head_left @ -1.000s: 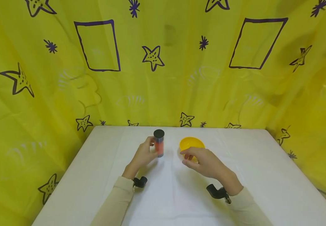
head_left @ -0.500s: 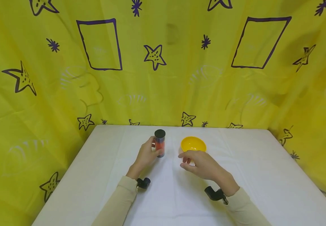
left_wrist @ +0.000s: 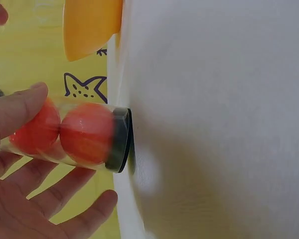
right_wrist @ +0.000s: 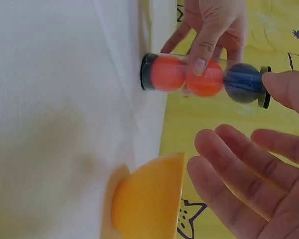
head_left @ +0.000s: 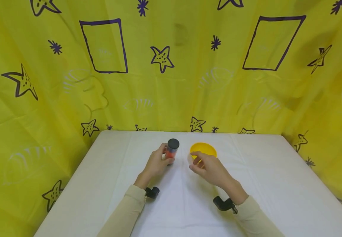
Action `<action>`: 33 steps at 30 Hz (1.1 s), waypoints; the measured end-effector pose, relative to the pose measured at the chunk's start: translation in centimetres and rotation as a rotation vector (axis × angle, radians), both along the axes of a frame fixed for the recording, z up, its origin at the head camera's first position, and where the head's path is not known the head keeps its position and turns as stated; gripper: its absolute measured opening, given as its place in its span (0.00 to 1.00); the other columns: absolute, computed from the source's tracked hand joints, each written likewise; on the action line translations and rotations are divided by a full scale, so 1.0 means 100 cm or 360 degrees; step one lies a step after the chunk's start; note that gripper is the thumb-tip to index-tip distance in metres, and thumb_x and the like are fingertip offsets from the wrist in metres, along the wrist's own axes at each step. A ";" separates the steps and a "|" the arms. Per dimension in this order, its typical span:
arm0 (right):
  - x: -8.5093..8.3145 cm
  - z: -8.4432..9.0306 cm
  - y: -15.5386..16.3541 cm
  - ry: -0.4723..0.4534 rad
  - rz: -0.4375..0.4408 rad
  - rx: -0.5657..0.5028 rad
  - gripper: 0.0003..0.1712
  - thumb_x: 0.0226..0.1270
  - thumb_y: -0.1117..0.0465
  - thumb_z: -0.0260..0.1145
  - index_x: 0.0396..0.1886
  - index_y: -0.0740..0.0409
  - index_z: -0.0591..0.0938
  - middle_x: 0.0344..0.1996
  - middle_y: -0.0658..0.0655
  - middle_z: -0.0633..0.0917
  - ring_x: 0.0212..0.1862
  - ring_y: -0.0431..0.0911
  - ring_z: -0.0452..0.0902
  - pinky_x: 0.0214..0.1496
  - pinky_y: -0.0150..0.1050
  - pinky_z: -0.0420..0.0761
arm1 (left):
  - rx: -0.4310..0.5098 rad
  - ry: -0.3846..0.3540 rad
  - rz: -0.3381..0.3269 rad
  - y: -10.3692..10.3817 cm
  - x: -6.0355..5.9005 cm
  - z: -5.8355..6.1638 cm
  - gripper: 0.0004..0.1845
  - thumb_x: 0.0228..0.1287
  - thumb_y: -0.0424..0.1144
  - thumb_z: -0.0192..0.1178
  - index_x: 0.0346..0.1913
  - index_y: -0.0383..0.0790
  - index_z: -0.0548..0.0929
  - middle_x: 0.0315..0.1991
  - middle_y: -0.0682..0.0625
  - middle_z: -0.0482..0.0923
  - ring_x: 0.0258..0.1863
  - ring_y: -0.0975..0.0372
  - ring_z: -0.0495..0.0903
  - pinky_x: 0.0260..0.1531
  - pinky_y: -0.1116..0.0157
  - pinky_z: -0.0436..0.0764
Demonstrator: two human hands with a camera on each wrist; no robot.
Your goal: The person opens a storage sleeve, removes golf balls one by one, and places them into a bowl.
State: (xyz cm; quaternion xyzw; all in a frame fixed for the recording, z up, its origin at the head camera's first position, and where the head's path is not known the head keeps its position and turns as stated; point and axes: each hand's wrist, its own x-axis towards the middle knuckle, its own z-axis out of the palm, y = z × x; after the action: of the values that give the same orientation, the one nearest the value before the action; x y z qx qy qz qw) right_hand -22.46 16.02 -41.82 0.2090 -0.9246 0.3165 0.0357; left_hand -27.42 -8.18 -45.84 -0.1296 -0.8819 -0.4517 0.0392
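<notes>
My left hand [head_left: 155, 163] grips a clear tube [head_left: 171, 154] with black caps, thumb on one side and fingers on the other. Two orange-red balls [right_wrist: 168, 73] and one dark blue ball [right_wrist: 241, 82] are stacked inside it, the blue one at the top. The tube leans slightly to the right, its bottom cap [left_wrist: 120, 142] close to the tabletop. A yellow bowl [head_left: 204, 148] stands upright to the tube's right. My right hand [head_left: 213, 168], fingers loosely bent and holding nothing, hovers at the bowl's near side and covers part of it in the head view.
A white cloth covers the table [head_left: 123, 210]. Behind it and along both sides hangs a yellow curtain [head_left: 182, 92] with dark stars and frames drawn on it. Each wrist carries a small black camera [head_left: 152, 192].
The tube's top has tipped to the right and toward me in my left hand, which has shifted slightly right. My right hand has dipped back, then risen over the bowl's near edge.
</notes>
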 end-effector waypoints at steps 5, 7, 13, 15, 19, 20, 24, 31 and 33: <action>0.001 -0.003 -0.005 -0.0018 -0.0039 -0.0138 0.29 0.68 0.53 0.72 0.64 0.60 0.77 0.39 0.52 0.87 0.36 0.41 0.83 0.41 0.33 0.83 | -0.0020 0.0017 -0.0048 0.003 0.001 0.000 0.27 0.64 0.36 0.71 0.64 0.49 0.74 0.60 0.40 0.82 0.65 0.46 0.78 0.67 0.41 0.72; 0.002 -0.004 -0.008 -0.0033 -0.0059 -0.0191 0.30 0.67 0.53 0.73 0.64 0.59 0.77 0.40 0.53 0.88 0.36 0.41 0.83 0.41 0.33 0.83 | -0.0026 0.0037 -0.0077 0.004 0.002 0.001 0.27 0.63 0.34 0.71 0.64 0.49 0.75 0.59 0.41 0.83 0.64 0.47 0.79 0.67 0.41 0.72; 0.003 -0.005 -0.013 -0.0048 -0.0136 -0.0274 0.33 0.67 0.51 0.73 0.67 0.59 0.75 0.40 0.53 0.87 0.37 0.41 0.83 0.39 0.32 0.82 | -0.0139 0.0125 -0.0170 0.009 0.005 0.001 0.27 0.64 0.33 0.70 0.64 0.47 0.75 0.59 0.44 0.83 0.62 0.50 0.81 0.65 0.48 0.78; 0.003 -0.005 -0.013 -0.0040 -0.0151 -0.0286 0.34 0.67 0.50 0.73 0.67 0.58 0.75 0.41 0.53 0.87 0.37 0.42 0.83 0.39 0.32 0.82 | -0.0226 0.0183 -0.0186 0.010 0.006 0.002 0.27 0.64 0.33 0.71 0.65 0.47 0.75 0.58 0.44 0.82 0.60 0.51 0.82 0.63 0.50 0.79; 0.002 -0.005 -0.013 -0.0026 -0.0187 -0.0289 0.33 0.67 0.51 0.73 0.67 0.58 0.75 0.41 0.56 0.87 0.36 0.45 0.83 0.37 0.32 0.82 | -0.0417 0.0327 -0.0202 0.012 0.009 0.005 0.28 0.63 0.35 0.71 0.65 0.48 0.75 0.56 0.46 0.79 0.56 0.51 0.80 0.60 0.50 0.81; 0.002 -0.005 -0.013 -0.0024 -0.0201 -0.0283 0.32 0.68 0.51 0.72 0.67 0.57 0.75 0.41 0.56 0.87 0.36 0.46 0.82 0.37 0.32 0.82 | -0.0448 0.0357 -0.0204 0.012 0.009 0.006 0.28 0.63 0.36 0.72 0.65 0.48 0.75 0.55 0.46 0.78 0.55 0.51 0.80 0.59 0.50 0.81; 0.001 -0.002 -0.012 -0.0050 -0.0270 -0.0301 0.30 0.69 0.50 0.71 0.65 0.57 0.76 0.40 0.58 0.87 0.34 0.47 0.82 0.36 0.33 0.82 | -0.0528 0.0443 -0.0202 0.014 0.012 0.011 0.27 0.63 0.39 0.72 0.64 0.50 0.77 0.53 0.48 0.75 0.54 0.53 0.77 0.56 0.54 0.82; 0.000 -0.001 -0.009 -0.0187 -0.0307 -0.0468 0.27 0.74 0.47 0.66 0.64 0.57 0.76 0.37 0.59 0.87 0.33 0.52 0.87 0.33 0.36 0.84 | -0.0629 0.0581 -0.0146 0.018 0.015 0.019 0.27 0.59 0.41 0.75 0.61 0.52 0.79 0.51 0.49 0.73 0.54 0.56 0.74 0.50 0.58 0.85; 0.000 -0.001 -0.008 -0.0231 -0.0306 -0.0523 0.27 0.75 0.47 0.65 0.64 0.58 0.76 0.37 0.61 0.87 0.33 0.55 0.88 0.34 0.39 0.86 | -0.0645 0.0629 -0.0122 0.019 0.017 0.021 0.27 0.58 0.41 0.76 0.60 0.52 0.79 0.51 0.49 0.73 0.53 0.56 0.74 0.48 0.57 0.85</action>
State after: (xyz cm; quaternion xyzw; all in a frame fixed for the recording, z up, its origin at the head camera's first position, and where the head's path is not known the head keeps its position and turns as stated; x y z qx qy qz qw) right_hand -22.47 15.25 -41.90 0.0877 -0.8763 0.4725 0.0327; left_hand -25.76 -6.29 -43.75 -0.2535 -0.9239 -0.2334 0.1665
